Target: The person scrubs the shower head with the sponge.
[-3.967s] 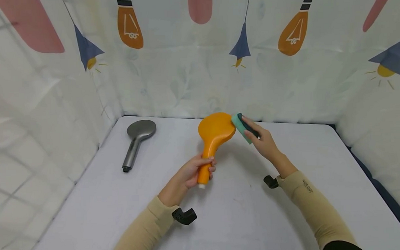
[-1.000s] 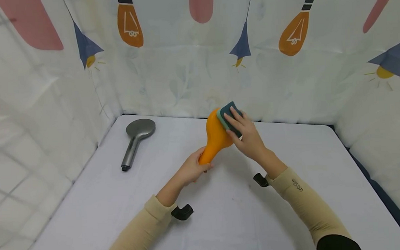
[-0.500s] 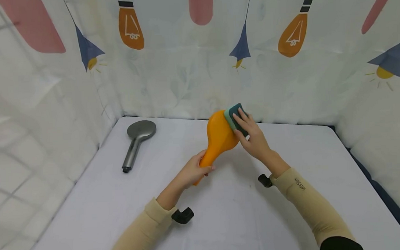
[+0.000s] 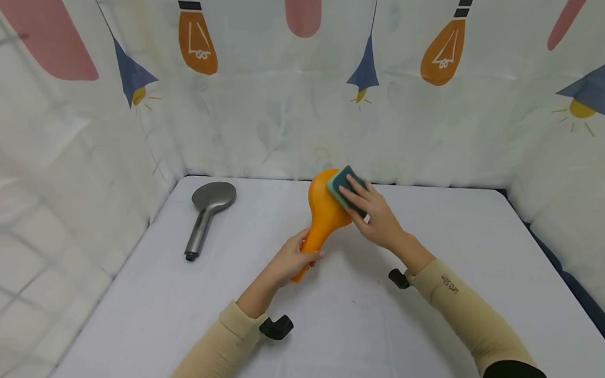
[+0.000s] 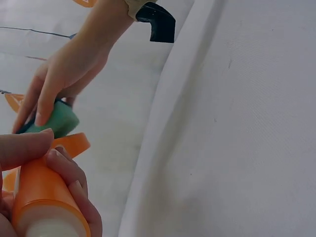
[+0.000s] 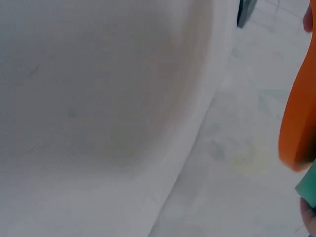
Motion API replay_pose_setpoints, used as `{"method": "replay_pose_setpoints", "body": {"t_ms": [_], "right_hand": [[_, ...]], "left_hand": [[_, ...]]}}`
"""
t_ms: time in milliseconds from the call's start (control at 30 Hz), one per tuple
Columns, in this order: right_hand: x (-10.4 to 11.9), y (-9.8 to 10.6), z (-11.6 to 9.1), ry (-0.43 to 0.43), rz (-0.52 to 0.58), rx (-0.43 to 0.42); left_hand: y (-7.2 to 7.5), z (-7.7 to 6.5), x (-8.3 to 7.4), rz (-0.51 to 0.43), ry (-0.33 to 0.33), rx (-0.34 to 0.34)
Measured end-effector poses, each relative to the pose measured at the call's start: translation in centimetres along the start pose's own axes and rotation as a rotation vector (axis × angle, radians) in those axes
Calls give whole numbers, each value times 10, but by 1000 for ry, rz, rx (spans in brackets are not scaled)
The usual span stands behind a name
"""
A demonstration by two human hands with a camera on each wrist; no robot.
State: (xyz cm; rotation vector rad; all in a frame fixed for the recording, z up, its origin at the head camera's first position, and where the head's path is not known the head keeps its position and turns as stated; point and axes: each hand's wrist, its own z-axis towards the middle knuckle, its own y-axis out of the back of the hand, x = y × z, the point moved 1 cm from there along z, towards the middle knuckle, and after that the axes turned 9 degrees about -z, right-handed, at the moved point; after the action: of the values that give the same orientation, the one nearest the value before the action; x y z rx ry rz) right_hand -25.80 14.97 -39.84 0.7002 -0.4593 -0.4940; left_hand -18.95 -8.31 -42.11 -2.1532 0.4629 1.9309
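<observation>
An orange shower head (image 4: 325, 205) is held up off the table, tilted, its round head away from me. My left hand (image 4: 291, 260) grips its handle; in the left wrist view the fingers wrap round the orange handle (image 5: 43, 190) just above its pale end. My right hand (image 4: 378, 217) holds a sponge (image 4: 346, 188), dark on the back and light green beneath, against the right side of the round head. The right wrist view shows only the edge of the shower head (image 6: 298, 123) and a corner of the green sponge (image 6: 308, 187).
A grey shower head (image 4: 208, 214) lies on the left of the white table (image 4: 263, 212), its handle toward me. A patterned curtain (image 4: 290, 111) hangs close behind the table's far edge and along both sides.
The left hand has turned the orange shower head over from four seconds ago. The sponge went from its rim onto its side, shifted right, then came back left and down.
</observation>
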Motion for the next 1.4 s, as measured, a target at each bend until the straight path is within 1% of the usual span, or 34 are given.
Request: {"method": "replay_pose_setpoints", "body": {"t_ms": [33,67,100,133,167,200,233,333,367,400,433,467,500,633,667,700,733,767,900,933,967,1000,1033,1067,1100,1200,1233,1267,1300,1333,1367,1400], "right_hand": [[-4,1,0,-81,30,-5],[-6,2,0,-143,61,-14],[-6,2,-1,-186,75,-20],[-4,1,-2,-198,83,-28],[-1,0,-2,-182,81,-29],[4,-2,-2,-138,66,-29],[10,-4,-2,-70,43,-25],[26,-12,-3,174,-42,15],[29,-13,-4,236,-56,35],[30,-14,-4,278,-65,48],[30,-15,-5,295,-63,57],[28,-14,-5,288,-56,60],[24,-13,-4,260,-45,52],[11,-8,-2,71,13,-27],[10,-8,-3,47,17,-39],[11,-8,-3,48,14,-45],[14,-9,-4,67,1,-35],[19,-10,-5,106,-13,-21],[40,-14,-10,293,-81,62],[41,-14,-10,315,-91,74],[40,-13,-10,319,-93,76],[37,-12,-9,304,-87,77],[31,-11,-7,272,-75,67],[23,-9,-5,216,-61,58],[14,-7,-3,150,-44,47],[-4,0,1,-90,9,21],[-7,1,2,-155,16,11],[-6,1,3,-196,15,4],[-4,1,5,-205,15,-1],[1,0,7,-186,-2,-6],[7,-2,8,-144,-24,-10],[15,-5,9,-81,-55,-8]], "left_hand": [[0,-1,0,-13,5,-2],[1,-2,-1,-23,9,-3],[1,-2,-1,-35,14,-4],[2,-3,-1,-42,20,-3],[2,-3,0,-53,19,-3],[3,-3,0,-60,17,-3],[3,-3,1,-67,13,-3],[3,-3,4,-73,9,-12],[3,-3,5,-71,6,-15],[3,-3,6,-65,7,-17],[3,-3,6,-62,6,-17],[3,-4,7,-56,8,-17],[3,-4,7,-54,7,-15],[2,-6,7,-68,10,-1],[1,-6,7,-69,14,3],[1,-5,7,-70,14,7],[1,-5,8,-71,16,6],[0,-4,8,-70,18,3],[-1,-3,9,-53,22,-14],[-1,-2,10,-51,26,-19],[-2,-2,10,-51,24,-18],[-2,-2,9,-56,21,-15],[-3,-2,9,-64,21,-11],[-3,-3,9,-73,20,-7],[-4,-3,9,-78,17,-2],[-6,-5,9,-79,19,21],[-7,-5,8,-71,23,30],[-7,-5,8,-59,20,35],[-7,-4,8,-45,15,38],[-8,-3,7,-36,11,39],[-8,-2,7,-27,3,40],[-9,0,7,-24,-6,40]]}}
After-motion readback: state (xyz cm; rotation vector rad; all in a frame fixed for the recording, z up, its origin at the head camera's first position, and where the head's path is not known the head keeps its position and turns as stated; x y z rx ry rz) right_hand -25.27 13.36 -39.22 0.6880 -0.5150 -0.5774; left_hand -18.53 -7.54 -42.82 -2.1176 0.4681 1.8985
